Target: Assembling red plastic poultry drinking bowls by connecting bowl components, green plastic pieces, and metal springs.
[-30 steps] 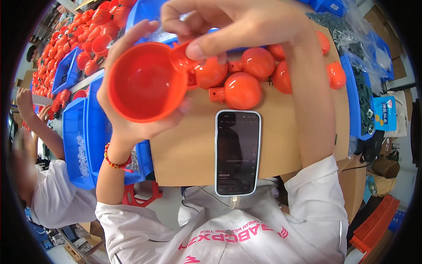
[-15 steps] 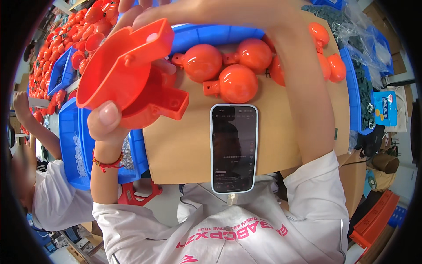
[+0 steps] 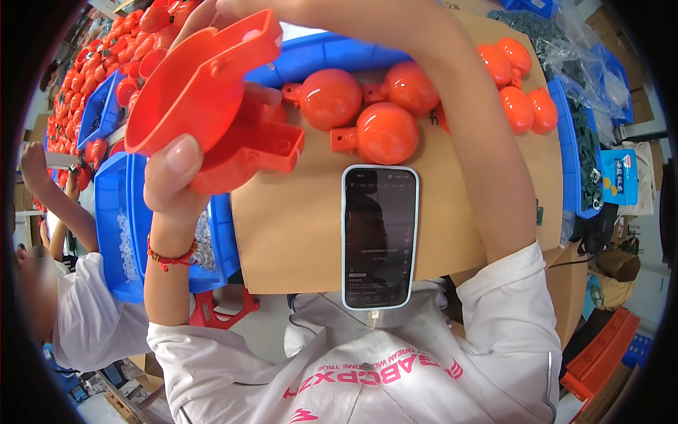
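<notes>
My left hand (image 3: 173,166) grips two hollow orange-red plastic half shells, each with a squared neck. The upper half shell (image 3: 187,92) is tilted open above the lower half shell (image 3: 240,152), with my thumb at their left edges. Other left fingers show partly behind them. My right arm arches over the table from the right. My right hand (image 3: 229,10) is at the top left, against or just behind the upper shell, its fingers mostly hidden. Closed red balls with necks lie near: one ball (image 3: 329,99), a front ball (image 3: 387,133) and a back ball (image 3: 412,88).
A phone (image 3: 379,237) lies on the cardboard-covered table (image 3: 296,233). Blue bins (image 3: 116,219) with small clear parts stand at left; another blue bin (image 3: 332,53) is behind the balls. More red balls (image 3: 515,109) lie at right beside a bin (image 3: 583,155). A co-worker's arm (image 3: 60,205) is at far left.
My left hand and both half shells have risen a little. My right hand has moved further up and left, now more hidden behind the upper shell; its forearm shifted, uncovering more balls at right.
</notes>
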Motion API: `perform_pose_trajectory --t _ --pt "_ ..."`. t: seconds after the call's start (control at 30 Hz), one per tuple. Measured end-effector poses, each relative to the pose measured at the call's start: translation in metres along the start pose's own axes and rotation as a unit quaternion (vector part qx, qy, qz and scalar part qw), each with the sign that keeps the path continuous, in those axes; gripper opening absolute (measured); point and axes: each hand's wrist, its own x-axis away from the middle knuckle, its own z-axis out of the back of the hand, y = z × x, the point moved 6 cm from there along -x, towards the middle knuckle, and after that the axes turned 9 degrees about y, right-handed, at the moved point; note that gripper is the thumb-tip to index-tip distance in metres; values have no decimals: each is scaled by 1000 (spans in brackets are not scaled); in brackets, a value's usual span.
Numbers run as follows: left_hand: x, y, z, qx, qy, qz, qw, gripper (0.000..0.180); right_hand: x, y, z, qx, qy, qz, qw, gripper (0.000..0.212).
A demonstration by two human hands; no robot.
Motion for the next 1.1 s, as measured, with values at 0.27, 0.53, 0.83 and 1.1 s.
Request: perform_pose_trajectory --t 0.27,0.53,0.83,1.1 --pt "-1 5 24 -73 215 -23 973 54 7 11 13 24 -148 -123 981 15" --pt "5 23 21 -240 247 -228 911 72 16 -6 0 -44 -224 -85 970 16" --pt "9 31 15 -230 229 -309 894 88 12 -28 -5 -14 -200 -87 976 12" --pt "12 31 13 -249 210 -330 886 86 14 -35 -7 -28 -207 -60 976 12"
